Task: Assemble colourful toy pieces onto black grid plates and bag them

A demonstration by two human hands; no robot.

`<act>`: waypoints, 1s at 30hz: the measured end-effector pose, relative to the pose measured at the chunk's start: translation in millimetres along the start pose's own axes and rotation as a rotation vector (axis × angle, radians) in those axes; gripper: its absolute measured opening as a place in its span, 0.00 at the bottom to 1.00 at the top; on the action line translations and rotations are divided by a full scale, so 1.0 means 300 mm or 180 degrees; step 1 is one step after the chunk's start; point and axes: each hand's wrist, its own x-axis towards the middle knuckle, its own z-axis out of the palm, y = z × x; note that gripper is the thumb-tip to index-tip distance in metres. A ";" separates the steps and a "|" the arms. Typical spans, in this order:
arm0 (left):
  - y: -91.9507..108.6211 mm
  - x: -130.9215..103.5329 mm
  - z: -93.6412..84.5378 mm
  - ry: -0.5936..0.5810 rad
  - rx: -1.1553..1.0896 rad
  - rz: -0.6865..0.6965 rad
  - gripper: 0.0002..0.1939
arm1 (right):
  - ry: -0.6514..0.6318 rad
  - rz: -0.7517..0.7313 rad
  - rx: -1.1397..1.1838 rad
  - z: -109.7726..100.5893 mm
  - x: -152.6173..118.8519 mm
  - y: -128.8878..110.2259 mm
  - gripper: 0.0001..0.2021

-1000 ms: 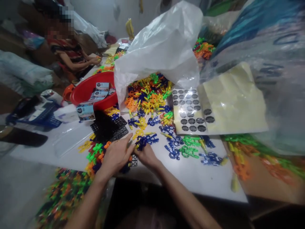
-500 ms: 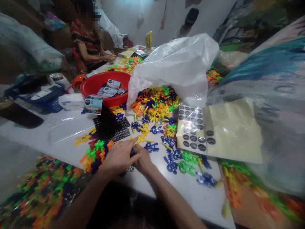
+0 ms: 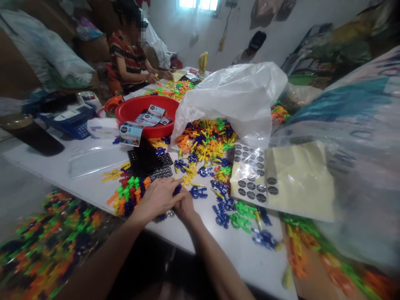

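Blue piece [image 3: 177, 189] sits between the two hands, above the near edge of the table [image 3: 240, 258], mostly covered by them. The left hand [image 3: 159, 193] lies across from one side, its fingers extended and nearly together; the right hand [image 3: 186, 204] meets it with fingers bent inward. Whether either pinches the piece cannot be told. This two-sided hold presumably steadies a small part, and the close position appears to spare reach. Loose blue parts [image 3: 198, 192] and yellow parts [image 3: 189, 179] lie just beyond the fingertips. A mixed pile [image 3: 133, 191] beside the left wrist and black grids [image 3: 156, 162] beyond it restrict movement on that side. Farther out, the white bag [image 3: 231, 89] opens toward the hands, presumably for access. The sticker sheet [image 3: 250, 166] occupies the right side; the red basin [image 3: 125, 113] holds printed cards [image 3: 153, 114].
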 end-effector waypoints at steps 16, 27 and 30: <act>-0.007 0.010 0.001 0.0078 0.0153 -0.0300 0.19 | -0.1057 -0.0318 -0.0687 -0.159 0.123 -0.036 0.10; 0.001 0.011 -0.004 0.0033 0.0396 -0.0407 0.15 | -0.0178 0.0689 -0.0440 -0.243 0.155 -0.070 0.15; -0.007 0.016 0.005 0.0017 0.0357 -0.0395 0.17 | -0.0233 0.0922 0.0876 -0.196 -0.039 -0.112 0.10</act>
